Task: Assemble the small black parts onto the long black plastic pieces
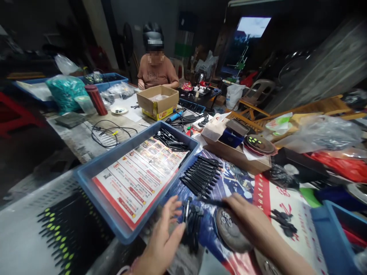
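Observation:
My left hand (166,233) is open, its fingers apart, just left of a loose pile of black pieces (193,225). With my right hand (243,215) I hold a dark, slender piece (212,201), blurred, that points left above that pile. Beyond my hands, a row of similar black pieces (200,175) lies side by side on the printed sheet. A round dish (233,233) with small silvery rings sits partly under my right forearm. The blue tray (114,228) at the left holds a printed leaflet (140,179) and more black pieces (172,140) at its far end.
Across the table sits a person (157,72) in a helmet, behind an open cardboard box (157,100). Black parts with yellow-green tips (59,240) lie at the lower left. A long carton (235,154), plastic bags (329,133) and a blue bin (329,229) stand at the right.

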The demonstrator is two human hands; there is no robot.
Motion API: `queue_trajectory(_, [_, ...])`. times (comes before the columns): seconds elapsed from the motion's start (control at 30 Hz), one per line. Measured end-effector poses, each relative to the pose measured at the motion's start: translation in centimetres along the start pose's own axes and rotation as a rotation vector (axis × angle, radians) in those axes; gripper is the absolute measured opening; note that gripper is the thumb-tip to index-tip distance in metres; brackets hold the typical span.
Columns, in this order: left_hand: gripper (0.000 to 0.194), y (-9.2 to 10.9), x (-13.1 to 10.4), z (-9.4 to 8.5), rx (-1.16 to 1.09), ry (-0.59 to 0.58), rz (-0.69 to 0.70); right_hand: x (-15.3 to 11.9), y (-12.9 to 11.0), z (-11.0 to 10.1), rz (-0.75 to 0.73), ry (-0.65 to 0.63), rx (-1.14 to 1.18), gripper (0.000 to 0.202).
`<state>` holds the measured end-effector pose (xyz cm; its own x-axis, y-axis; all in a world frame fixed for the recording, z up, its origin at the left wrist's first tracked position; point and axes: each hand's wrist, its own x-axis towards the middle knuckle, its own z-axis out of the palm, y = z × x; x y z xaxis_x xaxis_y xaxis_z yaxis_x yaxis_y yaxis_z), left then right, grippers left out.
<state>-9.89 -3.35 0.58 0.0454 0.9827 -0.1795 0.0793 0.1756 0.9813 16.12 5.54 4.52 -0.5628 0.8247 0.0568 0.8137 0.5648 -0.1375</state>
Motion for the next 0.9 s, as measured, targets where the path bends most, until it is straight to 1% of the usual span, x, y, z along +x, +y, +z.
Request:
queue_trajectory(0.03, [0.053, -0.3, 0.1, -0.5, 0.029, 0.061, 0.002, 1.7, 1.8, 0.3, 0.056, -0.022, -0.01, 0.013])
queue_trajectory(0.07, [0.048, -0.6, 0.1, -0.9, 0.05, 0.076, -0.009, 3.5, 3.4, 0.8, 0.093, -0.026, -0.015, 0.012])
queue_trajectory(0.1, [0.045, -0.8, 0.1, -1.3, 0.075, 0.062, -0.021, 5.2, 4.7, 1.4, 0.128, -0.028, -0.022, 0.013])
queue_trajectory(0.17, [0.038, -1.2, -0.2, -1.9, 0.152, 0.017, -0.03, 8.3, 6.4, 3.0, 0.197, -0.018, -0.033, 0.014])
queue_trajectory(0.23, [0.034, -1.6, -0.4, -2.2, 0.24, 0.002, -0.026, 10.6, 7.1, 4.3, 0.259, -0.015, -0.042, 0.012])
queue_trajectory(0.3, [0.031, -1.8, -0.3, -2.2, 0.305, 0.023, -0.023, 12.2, 7.4, 5.2, 0.306, -0.012, -0.044, 0.011])
queue_trajectory(0.37, [0.029, -1.8, 0.1, -2.0, 0.351, 0.056, -0.01, 13.0, 7.5, 5.5, 0.338, -0.002, -0.042, 0.013])
queue_trajectory(0.47, [0.029, -1.6, 1.3, -1.3, 0.423, 0.059, 0.031, 13.5, 7.4, 5.5, 0.356, 0.032, -0.026, 0.015])
queue_trajectory(0.6, [0.035, -1.2, 3.0, 0.1, 0.553, -0.015, 0.079, 12.9, 7.0, 5.0, 0.381, 0.102, 0.003, 0.017])
queue_trajectory(0.7, [0.042, -0.8, 4.0, 1.0, 0.71, -0.059, 0.071, 11.0, 6.3, 4.0, 0.38, 0.136, 0.033, 0.016])
queue_trajectory(0.8, [0.045, -0.4, 4.8, 1.5, 0.841, -0.092, 0.027, 7.1, 5.4, 2.6, 0.343, 0.133, 0.073, 0.018])
queue_trajectory(0.9, [0.046, 0.1, 5.3, 1.8, 0.875, -0.114, -0.001, 1.2, 3.9, 1.3, 0.319, 0.112, 0.114, 0.018])
